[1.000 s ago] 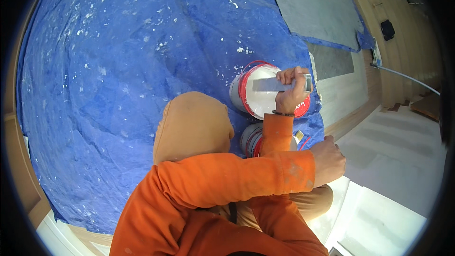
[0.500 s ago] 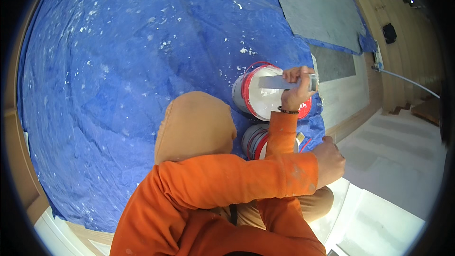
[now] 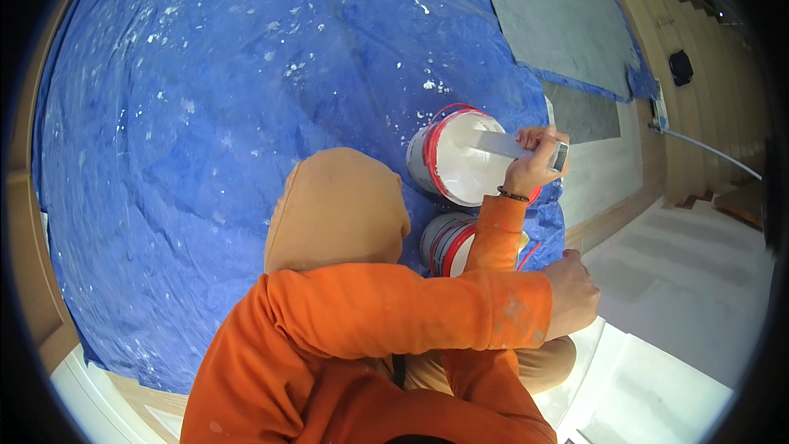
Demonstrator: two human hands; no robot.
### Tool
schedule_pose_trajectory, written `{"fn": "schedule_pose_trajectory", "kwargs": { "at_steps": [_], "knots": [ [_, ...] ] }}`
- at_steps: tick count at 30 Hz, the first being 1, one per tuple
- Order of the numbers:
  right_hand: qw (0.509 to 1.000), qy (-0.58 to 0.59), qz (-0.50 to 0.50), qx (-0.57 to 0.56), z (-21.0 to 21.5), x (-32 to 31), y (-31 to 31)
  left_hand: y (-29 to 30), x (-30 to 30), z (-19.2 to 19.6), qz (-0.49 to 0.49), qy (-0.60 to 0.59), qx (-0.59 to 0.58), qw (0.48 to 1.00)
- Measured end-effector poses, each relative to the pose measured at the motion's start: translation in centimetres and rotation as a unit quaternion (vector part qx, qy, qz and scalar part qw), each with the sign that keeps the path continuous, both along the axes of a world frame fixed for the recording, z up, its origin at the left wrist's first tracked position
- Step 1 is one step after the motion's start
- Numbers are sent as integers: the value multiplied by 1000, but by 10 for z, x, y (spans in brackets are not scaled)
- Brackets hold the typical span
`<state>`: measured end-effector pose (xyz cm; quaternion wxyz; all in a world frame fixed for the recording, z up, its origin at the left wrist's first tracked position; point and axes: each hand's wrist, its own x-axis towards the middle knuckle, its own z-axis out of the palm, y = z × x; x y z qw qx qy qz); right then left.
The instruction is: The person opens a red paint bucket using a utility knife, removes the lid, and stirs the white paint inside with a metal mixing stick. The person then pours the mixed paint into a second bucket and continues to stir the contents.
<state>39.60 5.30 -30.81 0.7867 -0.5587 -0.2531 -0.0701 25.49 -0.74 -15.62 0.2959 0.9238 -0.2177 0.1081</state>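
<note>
My right hand (image 3: 536,154) is closed around a putty knife with a broad, flat grey blade (image 3: 496,144). The blade reaches over the open mouth of a white bucket with a red rim (image 3: 429,156), and its far end meets the white paste (image 3: 468,173) inside. Crossing above my right forearm, my left arm ends in a closed left hand (image 3: 573,292) near my bent knee. Whatever the left fingers may hold is hidden. A second red-rimmed bucket (image 3: 436,240) stands just nearer, partly covered by my right sleeve.
A blue tarp (image 3: 205,115), speckled white, covers much of the floor. Grey sheeting (image 3: 559,16) lies at the far right. Beside the nearer bucket show a brush (image 3: 523,240) and a thin red handle (image 3: 531,255). Wooden stairs (image 3: 699,115) run along the right.
My right hand has drawn the putty knife slightly to the right over the bucket. My left hand stays closed in nearly the same place. The whole view has shifted a little.
</note>
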Motion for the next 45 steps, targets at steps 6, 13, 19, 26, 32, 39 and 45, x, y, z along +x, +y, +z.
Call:
{"fn": "schedule_pose_trajectory", "kwargs": {
  "at_steps": [6, 13, 19, 26, 32, 39, 45],
  "knots": [
    [976, 163, 127, -66, 2, 11, -15, 2, 6, -1, -10, -29, -13, 999],
    [998, 50, -31, 1, 6, 2, -8, -2, -3, -8, -7, -22, 18, 1000],
    [971, 195, 124, -55, 11, 3, -8, -11, -4, -19, -21, -17, 2, 1000],
    [996, 58, -61, -3, -5, 6, -9, -16, -3, -18, -30, -21, 20, 999],
    [975, 202, 85, 36, 6, 8, -9, -16, -3, -22, -46, -30, 7, 998],
    [995, 40, -65, -57, -1, 5, -12, -20, -2, -34, 2, -94, 2, 996],
    [985, 143, 92, 15, -3, 3, -6, -16, 0, -26, -42, 0, -2, 999]
  ]
}}
